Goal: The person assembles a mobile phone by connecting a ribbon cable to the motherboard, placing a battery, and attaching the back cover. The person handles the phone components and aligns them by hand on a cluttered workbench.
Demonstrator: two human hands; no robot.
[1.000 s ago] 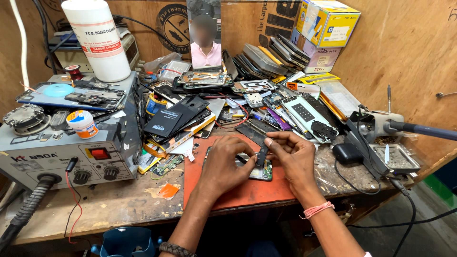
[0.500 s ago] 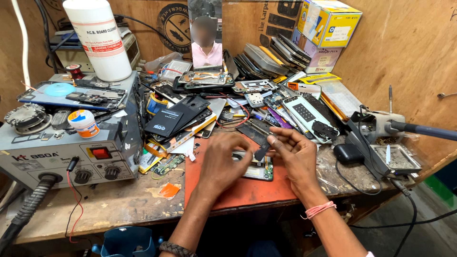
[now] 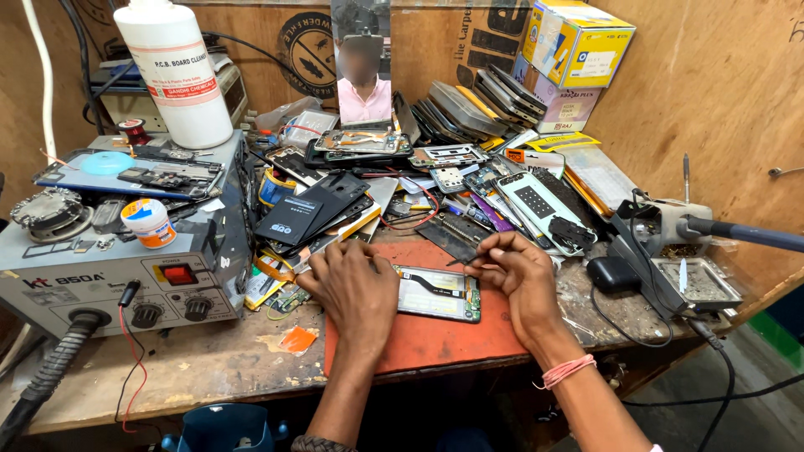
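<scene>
Head view: opened phone [image 3: 439,294] lies flat on the red mat [image 3: 435,343], back off, board and flex exposed. Left hand [image 3: 352,289] rests palm-down on the phone's left end, fingers loosely curled, pinning it, not gripping. Right hand [image 3: 519,272] pinches thin tweezers [image 3: 462,260], fingers closed on them, tip aimed at the phone's upper right edge.

My read: fine work near that edge. To do it well:
- keep the left hand's weight on the phone so it can't skate on the mat
- brace the right wrist on the mat for a steady tip
- come in shallow and avoid snagging the black flex across the middle
- keep clear of the loose phone parts [image 3: 536,201] just beyond the mat
</scene>
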